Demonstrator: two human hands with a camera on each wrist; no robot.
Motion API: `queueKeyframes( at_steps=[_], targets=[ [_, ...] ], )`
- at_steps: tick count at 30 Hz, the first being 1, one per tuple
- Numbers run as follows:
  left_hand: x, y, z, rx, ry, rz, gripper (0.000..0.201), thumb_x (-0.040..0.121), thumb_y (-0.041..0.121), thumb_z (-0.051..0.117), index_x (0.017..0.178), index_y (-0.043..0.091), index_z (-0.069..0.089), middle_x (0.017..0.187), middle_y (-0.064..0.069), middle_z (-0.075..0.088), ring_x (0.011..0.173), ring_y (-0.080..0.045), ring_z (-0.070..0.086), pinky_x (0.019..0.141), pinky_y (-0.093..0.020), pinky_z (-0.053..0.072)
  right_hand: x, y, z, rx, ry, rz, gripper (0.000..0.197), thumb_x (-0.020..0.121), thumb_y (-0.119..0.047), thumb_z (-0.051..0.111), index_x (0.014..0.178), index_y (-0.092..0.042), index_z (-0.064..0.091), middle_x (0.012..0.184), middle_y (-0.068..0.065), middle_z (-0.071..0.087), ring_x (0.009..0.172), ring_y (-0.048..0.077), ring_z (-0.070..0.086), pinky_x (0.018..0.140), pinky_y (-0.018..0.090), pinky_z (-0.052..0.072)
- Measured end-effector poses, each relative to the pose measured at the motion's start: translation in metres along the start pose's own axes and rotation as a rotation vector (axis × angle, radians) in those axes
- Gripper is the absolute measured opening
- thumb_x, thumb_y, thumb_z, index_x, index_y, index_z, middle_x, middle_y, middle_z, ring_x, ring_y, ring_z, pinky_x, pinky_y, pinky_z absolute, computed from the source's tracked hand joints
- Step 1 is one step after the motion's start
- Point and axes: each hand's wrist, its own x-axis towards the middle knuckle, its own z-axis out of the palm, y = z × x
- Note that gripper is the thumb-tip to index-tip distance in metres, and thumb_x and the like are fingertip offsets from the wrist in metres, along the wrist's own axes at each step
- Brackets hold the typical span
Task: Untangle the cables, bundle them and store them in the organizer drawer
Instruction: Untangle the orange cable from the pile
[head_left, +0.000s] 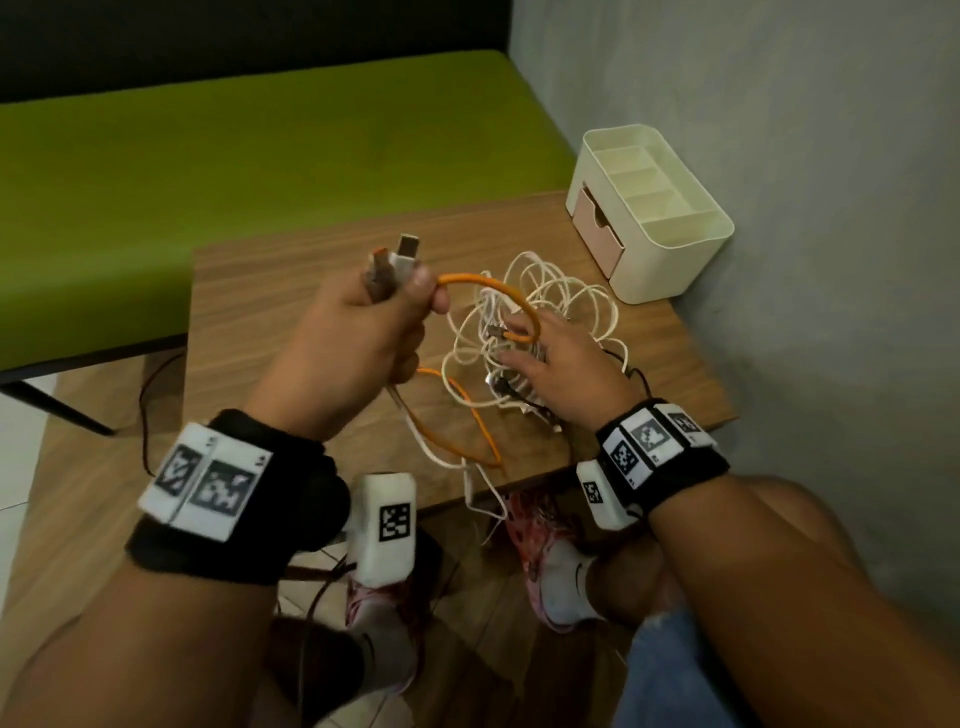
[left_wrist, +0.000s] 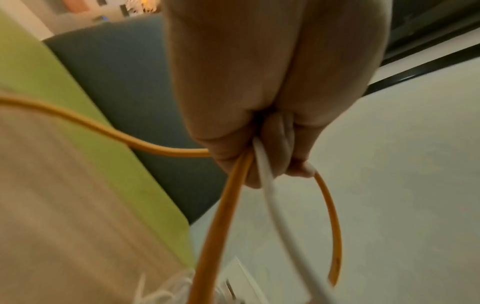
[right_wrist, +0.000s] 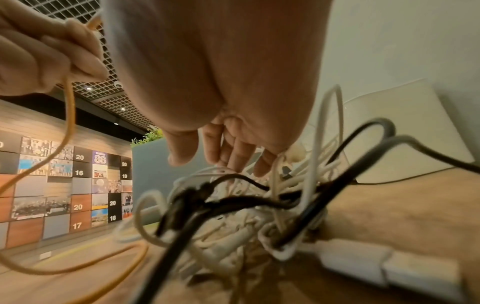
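- Clearly this is the untangling step: the left hand (head_left: 358, 332), at centre frame, is clenched round the orange cable (head_left: 498, 293) and a white cable (left_wrist: 270, 193), their plugs (head_left: 395, 260) sticking up above the fist.
- The right hand (head_left: 558, 364) lies with fingers spread and relaxed on the tangle (head_left: 524, 332) of white and black leads on the counter (head_left: 291, 291), grasping nothing that I can see.
- The orange cable arcs from the fist down into the heap just by the right fingers.
- The organizer (head_left: 654, 208) stands in the upper right, its pink drawer (head_left: 595, 228) closed.
- Next, I judge, the right hand must pin the heap while the left draws the orange run free without tightening the loops.
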Motion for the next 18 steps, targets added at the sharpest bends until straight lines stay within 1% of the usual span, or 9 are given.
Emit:
queueKeyframes(
  at_steps=[4,6,8,10,12,13,15,17,18],
  targets=[
    [-0.003,0.005,-0.006,0.342,0.086,-0.018,0.03,0.103,0.025,0.047,0.082,0.012,0.063,0.057,-0.004,0.027,0.047,-0.017,0.024,0.045,-0.025,0.026,0.0,-0.005,-0.009,0.045,0.043,-0.016,0.037,0.095,-0.014,0.062,0.132,-0.016,0.06,0.128,-0.004,0.057,0.117,0.009,0.054,0.103,0.03,0.044],
    [-0.006,0.0,-0.003,0.327,0.117,-0.06,0.03,0.103,0.023,0.046,0.081,0.012,0.064,0.055,-0.003,0.027,0.046,-0.017,0.023,0.046,-0.026,0.025,-0.01,-0.011,-0.016,0.154,0.112,-0.022,0.039,0.092,-0.006,0.062,0.129,-0.019,0.062,0.123,-0.008,0.059,0.11,0.002,0.056,0.094,0.022,0.047],
    [-0.011,-0.003,0.005,0.296,0.103,-0.074,0.031,0.104,0.022,0.046,0.081,0.012,0.064,0.056,-0.003,0.026,0.046,-0.017,0.023,0.047,-0.026,0.024,-0.024,-0.021,-0.025,0.282,0.152,-0.064,0.043,0.088,-0.003,0.061,0.126,-0.022,0.064,0.117,-0.011,0.061,0.104,0.003,0.057,0.083,0.018,0.047],
    [-0.018,-0.002,0.019,0.283,0.043,-0.066,0.03,0.103,0.023,0.046,0.082,0.012,0.065,0.058,-0.004,0.028,0.048,-0.017,0.024,0.048,-0.027,0.024,-0.042,-0.035,-0.032,0.417,0.1,-0.094,0.042,0.084,-0.007,0.061,0.121,-0.027,0.065,0.113,-0.008,0.065,0.101,0.012,0.061,0.081,0.026,0.053],
    [-0.023,0.002,0.037,0.269,-0.014,-0.057,0.029,0.103,0.022,0.047,0.084,0.008,0.064,0.058,-0.002,0.031,0.048,-0.017,0.026,0.049,-0.028,0.025,-0.055,-0.044,-0.034,0.457,0.069,-0.098,0.03,0.087,-0.014,0.064,0.11,-0.032,0.069,0.105,-0.004,0.07,0.096,0.017,0.067,0.082,0.036,0.058],
    [-0.026,0.004,0.046,0.262,-0.035,-0.055,0.029,0.103,0.021,0.047,0.085,0.004,0.062,0.056,0.001,0.034,0.047,-0.017,0.027,0.049,-0.028,0.025,-0.061,-0.047,-0.036,0.436,0.082,-0.095,0.021,0.089,-0.017,0.066,0.104,-0.031,0.071,0.097,-0.003,0.072,0.089,0.017,0.07,0.078,0.038,0.059],
    [-0.031,0.009,0.062,0.272,-0.051,-0.045,0.031,0.103,0.021,0.048,0.087,-0.002,0.059,0.05,0.01,0.037,0.045,-0.013,0.029,0.048,-0.027,0.027,-0.075,-0.048,-0.042,0.406,0.111,-0.076,0.014,0.094,-0.018,0.065,0.1,-0.028,0.072,0.084,-0.004,0.072,0.077,0.014,0.071,0.065,0.034,0.057],
    [-0.039,0.013,0.076,0.284,-0.053,-0.017,0.029,0.103,0.025,0.048,0.089,0.007,0.065,0.051,0.011,0.042,0.044,-0.011,0.03,0.048,-0.027,0.029,-0.092,-0.047,-0.051,0.393,0.128,-0.019,0.014,0.095,-0.015,0.063,0.101,-0.024,0.072,0.085,-0.002,0.072,0.076,0.011,0.072,0.058,0.027,0.055],
    [-0.041,0.015,0.08,0.283,-0.042,0.01,0.026,0.102,0.027,0.049,0.092,0.015,0.069,0.057,0.009,0.051,0.044,-0.012,0.032,0.047,-0.028,0.031,-0.098,-0.046,-0.054,0.382,0.115,0.026,0.013,0.095,-0.014,0.063,0.101,-0.021,0.072,0.087,0.001,0.072,0.078,0.013,0.073,0.057,0.026,0.056]
  ],
)
